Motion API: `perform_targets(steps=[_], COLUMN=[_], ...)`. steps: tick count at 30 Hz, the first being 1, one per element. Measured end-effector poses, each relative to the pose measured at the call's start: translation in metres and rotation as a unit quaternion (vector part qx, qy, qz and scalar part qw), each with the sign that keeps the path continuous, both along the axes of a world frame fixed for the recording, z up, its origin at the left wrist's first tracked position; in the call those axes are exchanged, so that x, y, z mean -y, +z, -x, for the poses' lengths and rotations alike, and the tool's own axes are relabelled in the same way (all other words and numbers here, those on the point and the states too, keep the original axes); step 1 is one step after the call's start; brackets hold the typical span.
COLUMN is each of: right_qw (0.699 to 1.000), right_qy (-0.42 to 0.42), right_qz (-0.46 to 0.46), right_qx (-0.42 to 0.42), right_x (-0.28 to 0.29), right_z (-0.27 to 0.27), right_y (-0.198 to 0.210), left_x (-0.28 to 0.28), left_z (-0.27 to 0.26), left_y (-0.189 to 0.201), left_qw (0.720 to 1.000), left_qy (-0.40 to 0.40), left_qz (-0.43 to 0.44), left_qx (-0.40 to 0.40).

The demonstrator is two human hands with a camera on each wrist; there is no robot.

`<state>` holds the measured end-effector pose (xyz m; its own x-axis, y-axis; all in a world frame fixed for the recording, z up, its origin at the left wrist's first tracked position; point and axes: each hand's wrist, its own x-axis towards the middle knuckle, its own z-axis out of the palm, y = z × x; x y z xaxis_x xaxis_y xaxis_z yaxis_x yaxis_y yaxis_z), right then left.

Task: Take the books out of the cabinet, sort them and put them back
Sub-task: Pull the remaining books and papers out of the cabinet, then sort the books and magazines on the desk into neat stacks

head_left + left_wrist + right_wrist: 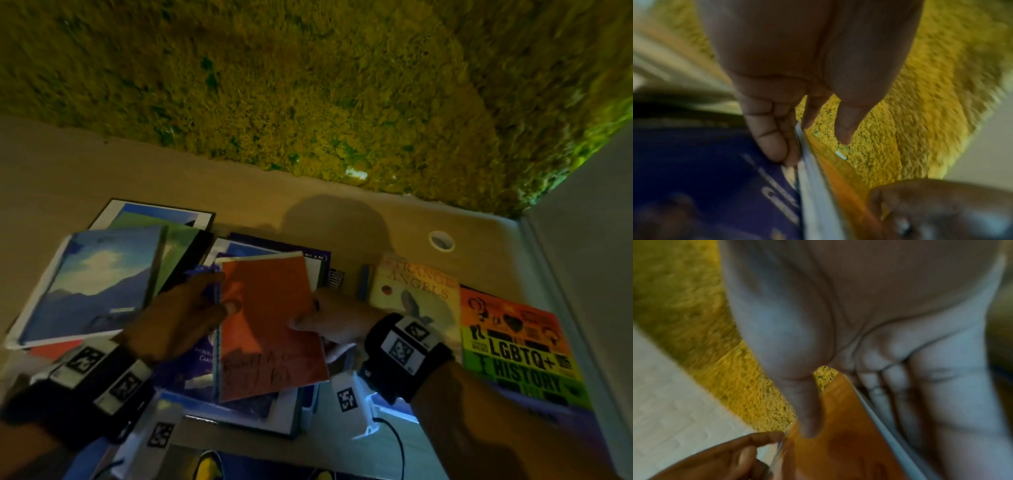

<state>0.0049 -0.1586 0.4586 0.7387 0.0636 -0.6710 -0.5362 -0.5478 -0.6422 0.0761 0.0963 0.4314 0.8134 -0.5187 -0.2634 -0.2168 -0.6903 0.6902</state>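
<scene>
Wrist bands: black straps with printed square markers (406, 344) sit lowest in the head view, on both forearms.
Held book: thin orange-red softcover book with dark handwriting on its cover (270, 325), centre frame, lifted and tilted above the pile.
Left hand (181, 315): thumb on the cover, fingers curled behind the book's left edge, pinching it.
Right hand (337, 318): thumb on the cover near the right edge, fingers underneath, gripping.
Pile below: dark purple book with white lettering (195, 363) under the held one; blue sky-and-mountain covered book (92, 284) at left.
Right side: cream "Strange Angels" paperback (416, 291) and rainbow-striped "LGBTQ+ History" book (520, 349) lie flat side by side.
Surface: pale beige counter (102, 161), yellow-green shaggy carpet (274, 68) beyond.
Step advice: likely sorting; keep both grips on the edges, level the book, lay it squarely on its matching stack.
</scene>
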Motion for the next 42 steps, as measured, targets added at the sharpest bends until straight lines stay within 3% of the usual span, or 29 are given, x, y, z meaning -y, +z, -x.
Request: perform_targets(steps=[3, 6, 8, 11, 12, 15, 18, 20, 23, 25, 31, 38, 42], right_qw=[0.997, 0.965, 0.948, 0.91, 0.891, 0.85, 0.844, 0.855, 0.884, 0.896, 0.925, 0.923, 0.918], right_qy=[-0.069, -0.201, -0.253, -0.334, -0.368, -0.444, -0.487, -0.489, -0.453, -0.433, -0.376, -0.358, -0.277], right_qz=[-0.045, -0.164, -0.164, -0.162, -0.167, -0.143, -0.083, -0.04, -0.027, -0.04, 0.023, 0.073, 0.119], right_qx=[0.004, 0.031, 0.098, 0.186, 0.206, 0.243, 0.209, 0.17, 0.116, 0.089, 0.051, 0.125, 0.257], right_x=[0.006, 0.032, 0.058, 0.115, 0.138, 0.204, 0.254, 0.277, 0.294, 0.296, 0.297, 0.278, 0.23], right_z=[0.001, -0.002, -0.005, -0.011, -0.014, -0.021, -0.027, -0.034, -0.047, -0.054, -0.064, -0.048, -0.036], right_y=[-0.002, 0.007, 0.016, 0.024, 0.023, 0.021, 0.008, -0.011, -0.04, -0.055, -0.065, -0.022, 0.019], left_x=[0.003, 0.014, 0.03, 0.039, 0.035, 0.003, 0.015, 0.041, 0.046, 0.05, 0.108, 0.13, 0.131], left_z=[0.001, 0.003, 0.005, 0.001, -0.002, -0.028, -0.007, 0.017, 0.022, 0.017, 0.03, 0.019, 0.023], left_y=[0.001, 0.0, 0.001, -0.018, -0.033, -0.1, -0.104, -0.077, -0.084, -0.089, -0.038, -0.025, -0.017], left_qw=[0.989, 0.947, 0.942, 0.959, 0.967, 0.992, 0.986, 0.976, 0.96, 0.964, 0.957, 0.965, 0.959], left_qy=[-0.017, -0.034, -0.015, -0.001, 0.004, 0.001, -0.063, -0.059, -0.036, -0.018, -0.019, 0.002, -0.011], left_qz=[0.148, 0.292, 0.306, 0.233, 0.218, 0.123, -0.029, -0.114, -0.235, -0.235, -0.244, -0.236, -0.257], left_qx=[0.008, -0.127, -0.14, -0.159, -0.132, -0.003, 0.149, 0.177, 0.147, 0.126, 0.153, 0.11, 0.117])
